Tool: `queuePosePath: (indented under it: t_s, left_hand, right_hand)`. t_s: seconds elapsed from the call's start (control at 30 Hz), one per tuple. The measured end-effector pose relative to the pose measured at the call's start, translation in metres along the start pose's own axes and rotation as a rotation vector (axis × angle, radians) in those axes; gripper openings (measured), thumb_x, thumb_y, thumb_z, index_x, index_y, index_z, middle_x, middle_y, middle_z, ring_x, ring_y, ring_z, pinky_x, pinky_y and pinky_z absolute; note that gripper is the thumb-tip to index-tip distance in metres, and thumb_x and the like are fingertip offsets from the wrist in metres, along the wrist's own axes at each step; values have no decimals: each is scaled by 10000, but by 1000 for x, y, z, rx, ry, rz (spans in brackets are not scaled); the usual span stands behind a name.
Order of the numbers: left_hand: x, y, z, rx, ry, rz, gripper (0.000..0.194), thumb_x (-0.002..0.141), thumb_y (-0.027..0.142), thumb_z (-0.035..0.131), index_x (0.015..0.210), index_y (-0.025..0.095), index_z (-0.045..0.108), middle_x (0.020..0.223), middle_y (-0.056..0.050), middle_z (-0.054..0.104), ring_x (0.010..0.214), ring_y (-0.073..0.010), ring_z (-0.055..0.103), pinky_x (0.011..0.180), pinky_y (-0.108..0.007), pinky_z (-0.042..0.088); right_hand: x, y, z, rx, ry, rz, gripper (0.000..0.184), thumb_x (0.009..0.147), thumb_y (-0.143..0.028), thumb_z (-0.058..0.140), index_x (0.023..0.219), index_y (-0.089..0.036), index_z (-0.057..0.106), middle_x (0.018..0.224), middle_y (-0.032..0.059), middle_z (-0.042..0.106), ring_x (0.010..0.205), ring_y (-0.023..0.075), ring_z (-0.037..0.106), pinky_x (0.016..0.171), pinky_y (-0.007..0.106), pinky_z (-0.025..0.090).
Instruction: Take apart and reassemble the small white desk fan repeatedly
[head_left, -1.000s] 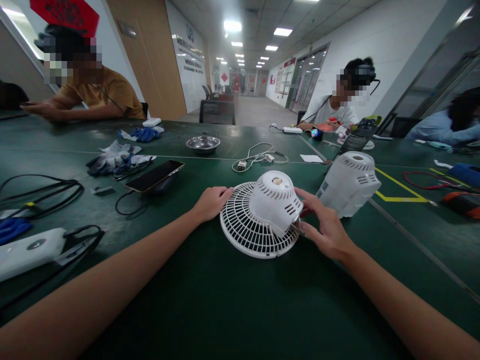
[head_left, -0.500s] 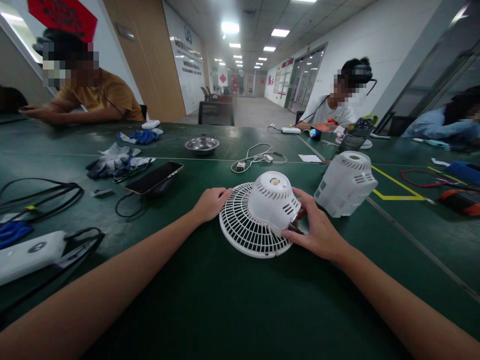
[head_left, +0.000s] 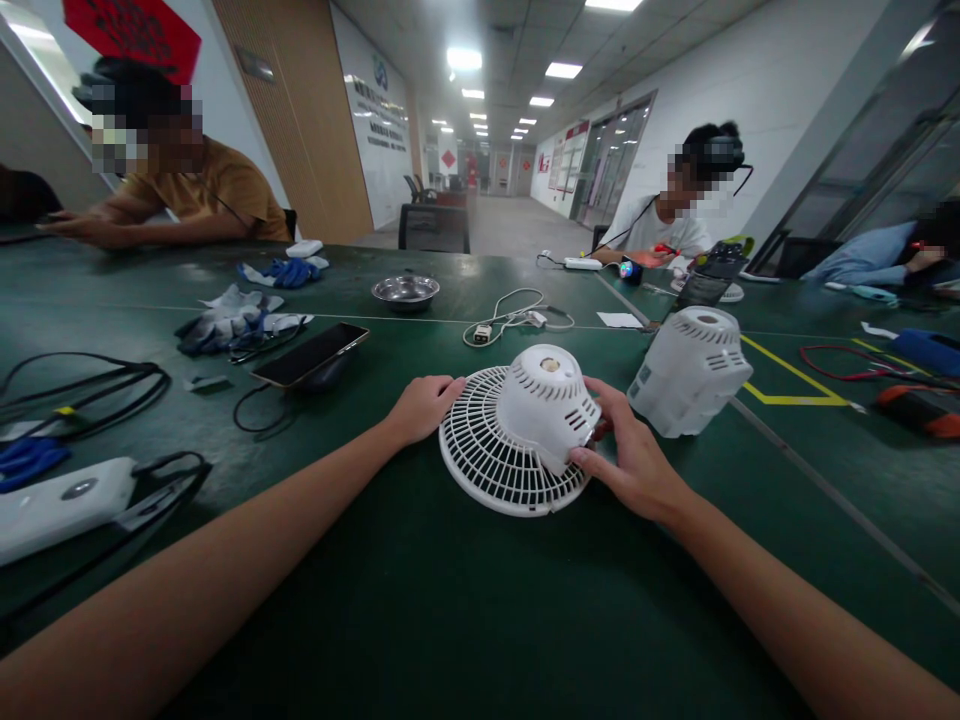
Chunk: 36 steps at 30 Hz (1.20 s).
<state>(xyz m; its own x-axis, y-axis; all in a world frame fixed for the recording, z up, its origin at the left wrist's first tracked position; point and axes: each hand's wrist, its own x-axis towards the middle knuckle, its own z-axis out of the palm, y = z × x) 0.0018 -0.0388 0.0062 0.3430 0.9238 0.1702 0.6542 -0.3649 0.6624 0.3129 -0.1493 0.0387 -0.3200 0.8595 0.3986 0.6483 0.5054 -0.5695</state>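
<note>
A round white fan grille lies on the green table in front of me. On it sits a white fan motor housing with vent slots. My left hand grips the grille's upper left rim, thumb on top and the other fingers mostly hidden. My right hand is closed round the housing's right side, thumb at its lower edge and fingers behind it. To the right of that hand stands a second white vented housing, touched by neither hand.
Behind the grille are a white cable and a steel bowl. To the left lie a phone, gloves, black cables and a white power bank-like box. An orange-black tool lies right. People sit across the table.
My right thumb has shifted slightly and now lies closer against the housing, narrowing the gap at its lower right. My left hand and the grille stay in place.
</note>
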Motion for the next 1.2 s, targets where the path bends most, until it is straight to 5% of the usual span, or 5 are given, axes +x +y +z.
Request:
queuePosePath:
  t_s: [0.27,0.93,1.2]
  left_hand:
    - [3,-5,2,22,14,13,559,982,604,318,715,197,593,684,-22,605,664,-193,554,626,-322,354]
    - [2,-4,2,13,13,11,535,986,577,326,722,200,598,687,-28,625,651,-192,561,616,-317,357]
    - [1,-7,2,-70,30,-17,540,979,596,364,687,199,585,644,-14,589,614,-182,529,594,-314,356]
  right_hand:
    - [1,3,1,140,13,53,642,921,-577,579,1453,-256,420,1269,122,636,1031,299,642,874,485,542]
    - [3,-8,8,64,105,119,600,851,-517,676,1345,-196,560,1277,147,668,1087,327,651,929,514,530]
    - [2,-19,13,-37,69,162,1016,679,-478,836,1520,-182,349,1406,185,573,1238,388,583,1024,572,489]
